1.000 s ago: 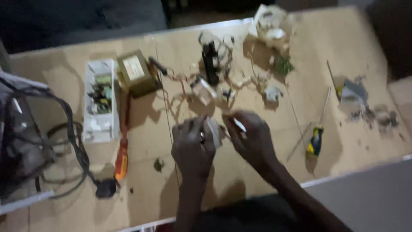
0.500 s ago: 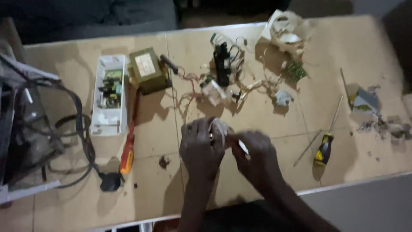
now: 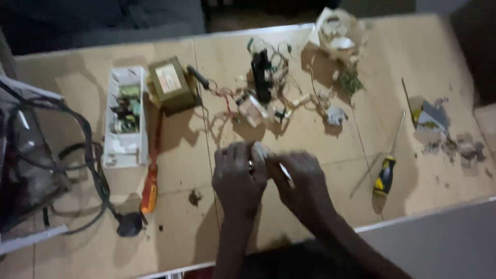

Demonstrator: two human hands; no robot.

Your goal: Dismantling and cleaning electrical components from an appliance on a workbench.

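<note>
I see a flat cardboard-covered table (image 3: 320, 155), matt tan, with dark surroundings beyond its far edge. My landmark is the boxy olive transformer (image 3: 170, 85). Toward me and to its right, the left hand (image 3: 238, 178) and right hand (image 3: 302, 181) meet, fingers pinching a small pale part (image 3: 260, 152); its shape is blurred. An orange-handled screwdriver (image 3: 150, 183) lies below the transformer, and a white circuit tray (image 3: 124, 116) sits just beside it.

A dim room: tan wooden table (image 3: 454, 46), with possibly dark upholstery (image 3: 103, 20) behind.
</note>
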